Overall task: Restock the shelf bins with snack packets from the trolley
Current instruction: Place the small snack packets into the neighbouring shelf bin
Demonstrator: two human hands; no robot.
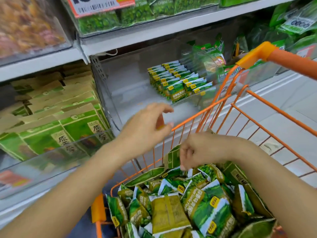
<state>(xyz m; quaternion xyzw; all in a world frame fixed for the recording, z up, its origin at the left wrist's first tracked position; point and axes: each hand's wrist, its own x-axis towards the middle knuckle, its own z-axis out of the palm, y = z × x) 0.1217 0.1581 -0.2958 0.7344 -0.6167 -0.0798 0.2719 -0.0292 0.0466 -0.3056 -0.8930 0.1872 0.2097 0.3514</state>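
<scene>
Many small green pea snack packets [192, 200] lie heaped in the orange wire trolley [202, 111] at the lower right. In the clear middle shelf bin [109, 100], a few neat rows of the same packets [178, 81] stand at the back right; the bin's white floor in front of them is bare. My left hand [149, 122] hovers over the trolley's far rim in front of this bin, fingers loosely curved and holding nothing. My right hand [197, 150] hangs just above the heap, fingertips pointing down near the packets, with nothing visibly in its grasp.
To the left, a bin holds large green and brown bags [56, 117]. Bins of green packs [120, 16] line the shelf above, behind an orange price label [96, 6]. Larger green bags [211, 54] fill the bin to the right. The trolley handle [291, 60] crosses the upper right.
</scene>
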